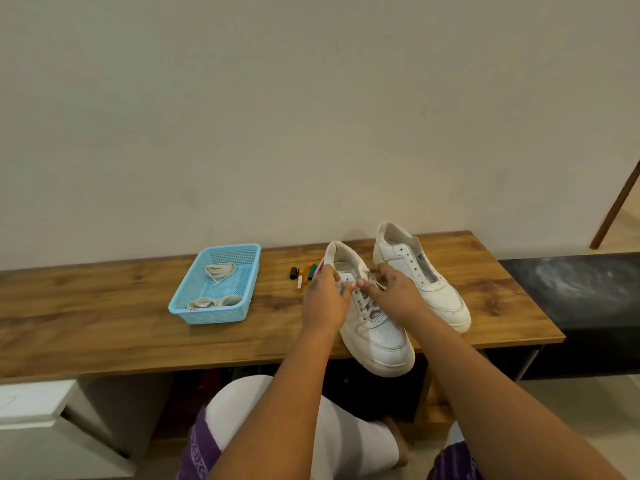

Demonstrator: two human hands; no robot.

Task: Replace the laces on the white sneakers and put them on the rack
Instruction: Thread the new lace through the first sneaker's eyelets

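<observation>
Two white sneakers stand on a wooden bench (138, 341). The near sneaker (381, 337) is laced and its toe hangs over the front edge. My left hand (325, 299) and my right hand (394, 292) both pinch its white lace (363, 303) near the top eyelets. Behind it to the right, the far sneaker (422, 271) has bare eyelets and no lace. A coiled white lace (220, 270) lies in a blue basket (183, 308) to the left.
Folded cream cloth pieces (214, 301) lie at the basket's near end. Several small coloured markers (304, 271) sit between basket and sneakers. A dark surface (571, 289) adjoins the bench on the right. My knees are below the bench edge.
</observation>
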